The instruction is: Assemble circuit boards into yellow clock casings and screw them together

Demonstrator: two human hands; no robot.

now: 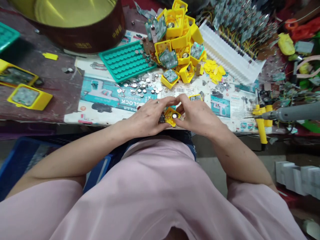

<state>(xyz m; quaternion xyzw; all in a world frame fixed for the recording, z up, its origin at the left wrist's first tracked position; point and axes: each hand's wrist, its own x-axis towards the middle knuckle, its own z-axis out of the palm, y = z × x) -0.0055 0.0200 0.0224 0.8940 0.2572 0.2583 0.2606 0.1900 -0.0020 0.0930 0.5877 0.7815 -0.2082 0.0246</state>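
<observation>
Both of my hands meet at the table's front edge around a small yellow plastic case (171, 120) with a round metal part inside. My left hand (151, 116) grips the case from the left, its fingers curled. From the other side, my right hand (193, 115) closes on it with thumb and fingers bent. The fingers partly cover the case. Just beyond my right fingers lies another yellow case (195, 97) with a grey-green face. Loose button cells (142, 88) are scattered past my left hand, beside a green tray (127, 61) with rows of round pockets.
A pile of yellow cases (181, 40) stands at the back, with yellow covers (214, 70) nearby. A white foam rack (227, 50) holds wired boards (242, 23). A soldering iron (285, 114) lies to the right. A large round tin (82, 36) stands back left; yellow cases (32, 96) lie far left.
</observation>
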